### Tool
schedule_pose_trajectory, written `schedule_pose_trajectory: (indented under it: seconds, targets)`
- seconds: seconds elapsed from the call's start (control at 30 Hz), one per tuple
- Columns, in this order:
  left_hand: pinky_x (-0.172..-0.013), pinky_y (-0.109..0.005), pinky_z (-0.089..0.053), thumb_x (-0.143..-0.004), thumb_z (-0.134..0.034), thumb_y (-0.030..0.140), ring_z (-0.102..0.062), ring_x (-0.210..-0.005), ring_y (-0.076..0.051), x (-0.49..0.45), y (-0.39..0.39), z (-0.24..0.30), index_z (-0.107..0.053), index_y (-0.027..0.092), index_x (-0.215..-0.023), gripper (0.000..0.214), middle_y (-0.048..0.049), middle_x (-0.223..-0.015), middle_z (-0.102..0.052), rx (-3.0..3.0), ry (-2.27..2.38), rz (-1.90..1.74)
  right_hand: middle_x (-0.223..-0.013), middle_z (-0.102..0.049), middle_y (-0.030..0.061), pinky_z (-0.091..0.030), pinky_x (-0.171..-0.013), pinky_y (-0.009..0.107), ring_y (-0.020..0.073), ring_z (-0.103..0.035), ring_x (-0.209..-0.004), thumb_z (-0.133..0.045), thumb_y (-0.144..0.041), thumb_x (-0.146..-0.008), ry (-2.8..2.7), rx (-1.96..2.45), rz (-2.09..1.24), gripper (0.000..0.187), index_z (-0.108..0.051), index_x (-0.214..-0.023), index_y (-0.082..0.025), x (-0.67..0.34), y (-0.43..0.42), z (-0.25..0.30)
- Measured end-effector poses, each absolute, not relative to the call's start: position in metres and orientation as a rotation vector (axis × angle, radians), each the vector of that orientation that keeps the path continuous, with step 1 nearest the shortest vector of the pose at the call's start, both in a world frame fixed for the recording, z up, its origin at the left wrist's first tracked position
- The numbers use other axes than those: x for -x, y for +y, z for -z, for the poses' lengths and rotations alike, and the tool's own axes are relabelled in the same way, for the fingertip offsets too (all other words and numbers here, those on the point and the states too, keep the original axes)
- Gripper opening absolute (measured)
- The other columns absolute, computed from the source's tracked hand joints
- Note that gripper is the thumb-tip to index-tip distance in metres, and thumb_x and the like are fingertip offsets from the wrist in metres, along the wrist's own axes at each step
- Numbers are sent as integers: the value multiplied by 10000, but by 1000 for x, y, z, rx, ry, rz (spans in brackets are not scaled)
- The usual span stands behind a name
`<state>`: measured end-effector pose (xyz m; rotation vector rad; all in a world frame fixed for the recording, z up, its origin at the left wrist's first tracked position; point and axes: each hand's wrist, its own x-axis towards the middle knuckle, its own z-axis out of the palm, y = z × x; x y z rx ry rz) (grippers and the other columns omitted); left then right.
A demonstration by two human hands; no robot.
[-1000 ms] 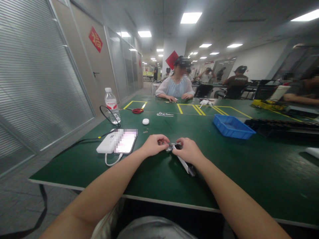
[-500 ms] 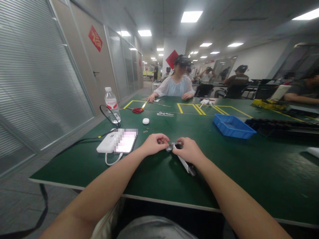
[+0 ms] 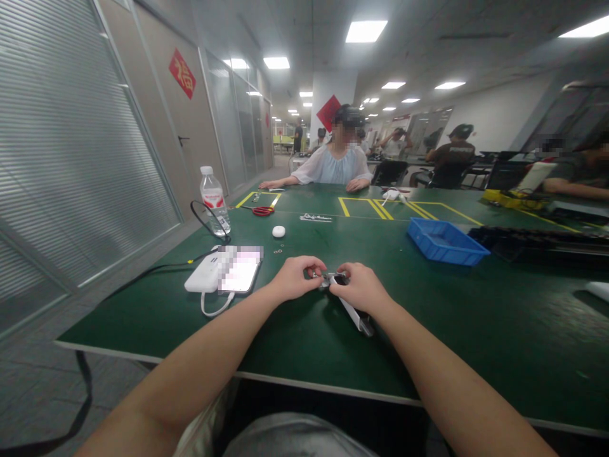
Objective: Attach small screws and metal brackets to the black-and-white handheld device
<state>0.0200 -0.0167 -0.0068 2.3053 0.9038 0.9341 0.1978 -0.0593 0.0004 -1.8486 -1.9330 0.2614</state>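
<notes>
Both my hands meet at the middle of the green table [image 3: 476,330]. My left hand [image 3: 295,278] is curled in a pinch on one end of a small grey metal part [image 3: 328,278]. My right hand [image 3: 360,289] is closed on a flat white tool [image 3: 356,316] whose handle runs back under my palm toward the table's near edge, its tip at the metal part. What my left fingertips hold beyond the part is too small to make out.
A white power bank [image 3: 204,276] and a phone [image 3: 240,271] lie left of my hands, a water bottle [image 3: 215,202] behind them. A blue tray [image 3: 445,242] sits at the right. Red scissors [image 3: 262,211], a white puck [image 3: 278,231] and a person seated opposite are further back.
My hands have stayed in place on the metal part. The person opposite has stretched an arm out leftward across the table toward the scissors.
</notes>
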Motion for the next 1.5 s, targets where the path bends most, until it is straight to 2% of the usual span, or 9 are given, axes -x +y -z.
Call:
schedule_pose_trajectory:
  seconds: [0.63,0.93,1.13,1.5]
  targets:
    - [-702,-234,-443,-717,-611,196,-582,-726,-126,-20,-18,4,-659,171,-856,149,-5,-785,-655,-2392,948,-900,-943,-627,111,-415,-731,269,202,-576,-850,-638,-376,-655,-1940,1849,-259,431,-659,-1006,-126,-199,-58,1]
    - [-739,-272,-408,-707,-650,337,-564,-795,-163,-17,-20,1,-667,189,-776,164,-14,-820,-632,-2465,1178,-827,-945,-627,116,-418,-734,276,206,-578,-852,-637,-376,-651,-1943,1850,-259,444,-658,-1012,-119,-199,-59,1]
    - [-731,-260,-402,-720,-632,296,-562,-813,-162,-19,-20,1,-673,191,-760,119,-16,-818,-628,-2482,1149,-805,-942,-632,114,-416,-749,272,201,-577,-858,-648,-369,-651,-1942,1846,-240,422,-663,-992,-121,-198,-57,2]
    - [-688,-240,-412,-688,-655,311,-536,-722,-134,-18,-18,4,-678,188,-785,159,-7,-796,-619,-2413,1136,-819,-935,-626,116,-419,-730,279,209,-577,-846,-625,-379,-651,-1942,1857,-251,426,-661,-989,-122,-197,-59,0]
